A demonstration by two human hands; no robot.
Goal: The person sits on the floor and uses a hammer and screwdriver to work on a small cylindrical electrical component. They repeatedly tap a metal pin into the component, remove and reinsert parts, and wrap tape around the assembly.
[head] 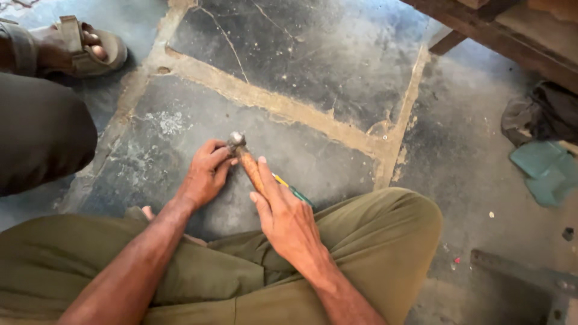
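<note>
1. Head cam, looking down: sitting cross-legged on cracked stone floor (pixel 313 72), olive trousers (pixel 373 241) filling lower frame.
2. Right hand (pixel 283 213) gripping wooden handle of small hammer (pixel 248 165) w/ thumb laid along shaft, other fingers curling under; wrapped on handle, not spread.
3. Left hand (pixel 206 174) reaching to metal hammer head (pixel 235 140), fingertips bunching together just beside/under it. Pinching sth small there? Cannot tell, hidden by fingers.
4. Hammer head sitting low, near floor, just ahead of left fingers; handle slanting back toward right palm.
5. Yellow-green pencil-like stick (pixel 293 189) lying on floor beside right hand, partly hidden under it; not being held, as far as visible.
6. Progress, judging only: setting-up stage, positioning under hammer head w/ left fingers; no struck mark, no finished piece visible on slab. Striking appearing not yet done; workpiece itself unconfirmed.
7. Surroundings: another person's sandalled foot (pixel 84 45) at top left, dark-trousered knee (pixel 42 132) below it, well apart from hands. Teal cloth (pixel 545 171) and dark rag (pixel 542 114) at right edge, timber frame (pixel 494 30) top right.
</note>
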